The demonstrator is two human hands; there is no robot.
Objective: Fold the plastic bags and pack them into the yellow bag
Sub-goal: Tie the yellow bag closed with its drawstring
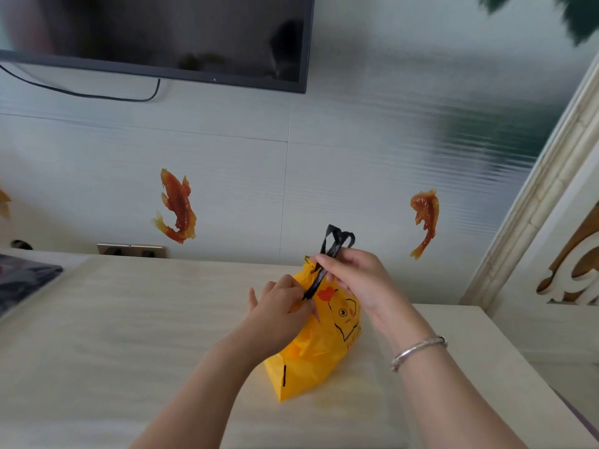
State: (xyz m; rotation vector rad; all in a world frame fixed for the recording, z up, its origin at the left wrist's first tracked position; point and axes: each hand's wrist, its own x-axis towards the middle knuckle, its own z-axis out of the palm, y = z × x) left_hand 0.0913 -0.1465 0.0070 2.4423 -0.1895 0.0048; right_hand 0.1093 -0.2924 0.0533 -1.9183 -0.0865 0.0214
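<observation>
Yellow bag (311, 361) sits on the pale wood-grain tabletop (97, 335), a little right of middle and close to the person, its closed bottom corner pointing toward them and its gathered mouth rising at the far end. It looks puffed out, with a red heart, a cartoon face and some red lettering printed on its right side. Black drawstring handles (334, 246) come out of the bunched mouth and stand up in two loops above it.

Over the mouth, the right hand (353, 277) has its fingers curled round the black handles, pinching them just below the loops, with a strand running down from that grip toward the other hand. Lower down and to the left, the left hand (282, 309) lies against the upper part of the bag with its fingers bent in at the plastic where the black strand ends; whether it pinches the strand or the yellow film I cannot tell. A silver bangle (418, 350) circles the right wrist.

Further off, a dark folded cloth (22, 280) lies at the table's left edge. Behind the table the tiled wall carries orange fish stickers (176, 205), a socket plate (131, 250) near the tabletop, and a dark television (162, 34) with a cable hanging below it
</observation>
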